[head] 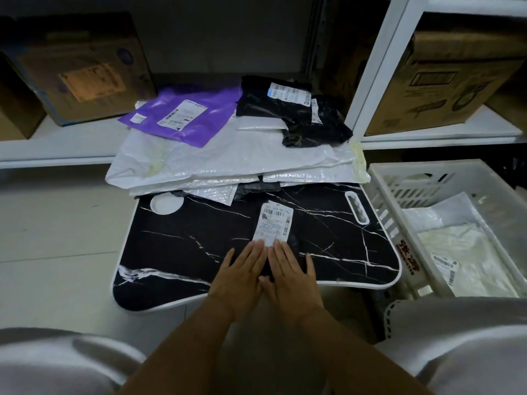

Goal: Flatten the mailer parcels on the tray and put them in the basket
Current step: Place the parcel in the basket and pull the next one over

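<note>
Both hands lie flat, fingers straight and together, side by side: the left hand (242, 269) and the right hand (291, 269) press down on a black mailer (285, 246) that blends into the dark marbled tray (176, 252), gripping nothing. The fingertips just touch the near edge of its white label (275, 223), which gives the parcel away. It looks thin, soft and light, a slick plastic skin likely to slide on the smooth tray, so pressing outward from the middle should drive air out; lifting it calls for a pinch at an edge or corner, not on the label. Beyond the hands, the far end of the tray carries a pile (228, 163) of white bubble mailers, with a purple mailer (194, 121) and crumpled black bags (299, 118) on top, all still to flatten. To the right of the hands stands the white basket (413, 192), already holding pale flattened parcels (456, 246). Cardboard boxes sit on shelves beyond.
</note>
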{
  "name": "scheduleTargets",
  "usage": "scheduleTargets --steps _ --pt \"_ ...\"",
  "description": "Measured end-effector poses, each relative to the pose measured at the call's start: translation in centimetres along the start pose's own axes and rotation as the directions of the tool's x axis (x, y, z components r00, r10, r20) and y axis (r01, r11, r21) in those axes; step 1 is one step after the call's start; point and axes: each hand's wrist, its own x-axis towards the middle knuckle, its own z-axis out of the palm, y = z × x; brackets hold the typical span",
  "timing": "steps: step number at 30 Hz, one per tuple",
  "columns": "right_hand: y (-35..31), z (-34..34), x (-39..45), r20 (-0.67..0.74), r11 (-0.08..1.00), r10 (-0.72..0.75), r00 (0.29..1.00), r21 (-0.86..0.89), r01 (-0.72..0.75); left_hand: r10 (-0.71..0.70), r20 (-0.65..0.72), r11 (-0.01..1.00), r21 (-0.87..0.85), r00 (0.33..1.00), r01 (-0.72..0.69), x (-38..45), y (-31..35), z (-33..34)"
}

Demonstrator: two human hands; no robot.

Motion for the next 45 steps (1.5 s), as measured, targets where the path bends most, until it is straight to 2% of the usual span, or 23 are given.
scheduleTargets --steps 4,7,10,13,16,18,22,30,35,38,40,43,45 --pt "-0.1 0.1 0.2 -0.134 1.000 0.000 0.991 -0.014 -0.001 -0.026 -0.024 1.000 -0.003 0.999 0.026 0.4 0.2 -1.5" --pt "-0.1 -0.5 1.5 -0.239 0.999 -0.041 0.970 -0.019 0.037 -0.032 -0.110 0.999 -0.032 0.993 0.029 2.1 0.5 -2.8" --pt "-0.2 -1.9 3.4 -0.198 1.000 -0.022 0.980 0.004 0.024 -0.043 -0.135 0.998 -0.054 0.990 0.036 4.2 0.7 -3.5" --pt "0.2 -1.6 4.5 -0.195 0.999 0.022 0.981 0.047 -0.013 -0.061 -0.174 0.998 0.009 0.983 0.064 4.4 1.0 -3.4" --pt "1.0 -0.5 4.0 0.000 0.999 0.028 1.000 0.030 -0.028 -0.078 -0.141 0.996 0.034 0.987 0.084 3.9 1.5 -1.9" --pt "1.3 -0.7 3.5 0.040 0.999 0.027 0.999 0.031 -0.029 -0.052 -0.082 0.999 -0.006 0.995 0.052 4.0 1.1 -1.5" --pt "1.4 -0.9 3.5 0.061 0.999 0.034 0.998 0.025 -0.036 -0.009 -0.017 0.992 -0.128 1.000 0.007 4.5 -0.1 -1.6" --pt "1.3 -1.1 4.4 0.063 0.990 0.077 0.995 0.113 -0.083 -0.049 -0.062 0.981 -0.193 0.997 0.036 6.3 -0.4 -1.1" --pt "0.9 -2.0 4.9 0.021 0.985 0.101 0.995 0.137 -0.103 -0.041 -0.114 0.996 -0.087 0.993 0.031 7.1 -0.2 -2.2" --pt "1.1 -3.3 6.1 -0.070 0.996 0.084 0.994 0.043 -0.081 -0.035 -0.133 0.999 0.013 0.990 0.037 7.7 -0.5 -3.6" --pt "1.5 -3.4 6.7 -0.029 0.996 0.082 0.996 0.030 -0.081 -0.023 -0.091 0.999 -0.028 0.996 0.020 8.0 -0.4 -3.6" --pt "2.4 -2.8 7.3 0.104 0.990 0.107 0.989 0.077 -0.115 -0.036 0.033 0.977 -0.207 0.999 0.042 8.4 -0.3 -3.5" --pt "3.1 -2.5 7.5 0.162 0.992 0.092 0.982 0.065 -0.104 -0.036 0.061 0.978 -0.202 0.997 0.048 8.5 -0.5 -3.5"
